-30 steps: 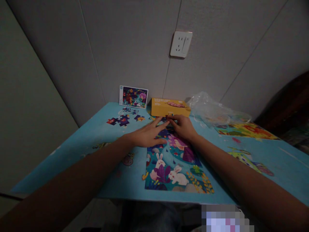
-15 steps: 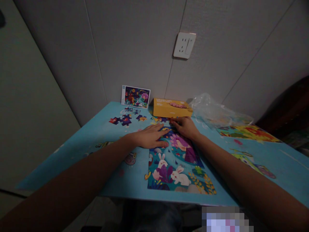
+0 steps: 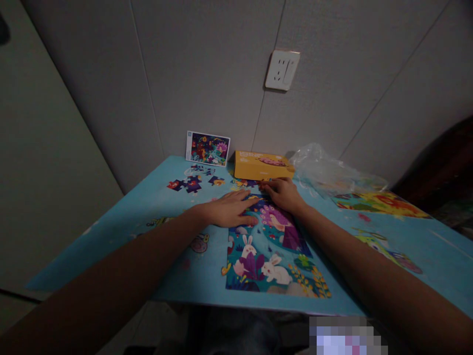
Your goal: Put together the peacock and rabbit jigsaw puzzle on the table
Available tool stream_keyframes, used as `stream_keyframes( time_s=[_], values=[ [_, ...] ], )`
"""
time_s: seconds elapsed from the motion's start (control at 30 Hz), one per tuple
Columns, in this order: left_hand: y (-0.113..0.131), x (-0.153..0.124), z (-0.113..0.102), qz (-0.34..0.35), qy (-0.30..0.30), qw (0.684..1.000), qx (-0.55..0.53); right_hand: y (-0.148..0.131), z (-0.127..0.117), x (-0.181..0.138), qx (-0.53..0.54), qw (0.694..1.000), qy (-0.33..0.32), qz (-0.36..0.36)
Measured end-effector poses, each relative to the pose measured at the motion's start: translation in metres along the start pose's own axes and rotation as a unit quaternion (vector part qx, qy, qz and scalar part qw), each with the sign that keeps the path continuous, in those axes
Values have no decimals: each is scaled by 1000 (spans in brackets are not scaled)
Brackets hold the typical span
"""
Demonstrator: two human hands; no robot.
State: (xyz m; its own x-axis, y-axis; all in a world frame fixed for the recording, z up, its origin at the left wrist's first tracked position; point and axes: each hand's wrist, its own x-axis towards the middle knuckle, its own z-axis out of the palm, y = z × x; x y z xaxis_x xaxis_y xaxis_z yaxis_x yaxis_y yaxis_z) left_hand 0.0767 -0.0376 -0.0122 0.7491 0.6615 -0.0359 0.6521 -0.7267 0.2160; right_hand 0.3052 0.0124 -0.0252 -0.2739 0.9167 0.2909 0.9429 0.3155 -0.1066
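A partly assembled jigsaw puzzle (image 3: pixel 271 273) with white rabbits, a stream and a pink-purple peacock lies flat on the blue table cover. My left hand (image 3: pixel 231 209) rests on its upper left side, palm down with fingers stretched out. At the puzzle's far edge, my right hand (image 3: pixel 284 192) has its fingers bent and closed on a small dark puzzle piece (image 3: pixel 264 181), mostly hidden by the fingertips. Just beyond the left fingers lie more loose puzzle pieces (image 3: pixel 244 183), close to the yellow box.
Further left are joined dark pieces (image 3: pixel 192 184), a single piece (image 3: pixel 217 181) and several others. A picture card (image 3: pixel 209 149) leans on the wall beside the yellow box (image 3: pixel 258 170). On the right lie a clear plastic bag (image 3: pixel 321 170) and another colourful puzzle (image 3: pixel 384 203).
Hardly anything differs. My right hand has shifted very slightly at the puzzle's far edge; my left hand stays in place.
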Motion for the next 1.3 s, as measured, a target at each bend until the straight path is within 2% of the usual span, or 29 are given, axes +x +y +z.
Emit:
stream_keyframes(
  time_s=[0.07,0.13,0.2,0.23,0.33,0.37,0.43,0.67,0.87,1.0,1.13,1.23,1.3],
  values=[
    [-3,0,-1,-3,33,999,11,0,-1,0,4,1000,1,-1],
    [-7,-1,-5,-37,87,995,42,-1,-2,-1,7,1000,-1,-3],
    [-12,-4,-11,-126,137,978,91,0,-2,-1,7,1000,-4,-7],
    [-15,-6,-14,-191,151,963,115,0,-2,-1,6,1000,-5,-9],
    [-24,-13,-22,-382,134,904,134,0,-3,-1,9,1000,-2,-12],
    [-27,-15,-23,-421,115,892,121,0,-3,-1,13,1000,0,-14],
    [-32,-17,-23,-447,86,885,97,-1,-3,-1,19,1000,4,-13],
    [-36,-14,-17,-423,115,892,111,-7,-3,-5,0,1000,4,8],
    [-23,-15,-18,-381,125,910,107,-10,0,-6,-15,998,36,39],
    [-14,-16,-22,-343,158,918,123,-16,-4,-8,3,997,65,-30],
    [-10,-10,-23,-293,243,921,86,-34,-11,-15,88,985,63,-133],
    [-7,0,-16,-194,313,930,3,-46,-14,-21,143,964,28,-223],
    [-4,7,-10,-122,322,938,-38,-50,-14,-23,165,953,24,-254]
  ],
)
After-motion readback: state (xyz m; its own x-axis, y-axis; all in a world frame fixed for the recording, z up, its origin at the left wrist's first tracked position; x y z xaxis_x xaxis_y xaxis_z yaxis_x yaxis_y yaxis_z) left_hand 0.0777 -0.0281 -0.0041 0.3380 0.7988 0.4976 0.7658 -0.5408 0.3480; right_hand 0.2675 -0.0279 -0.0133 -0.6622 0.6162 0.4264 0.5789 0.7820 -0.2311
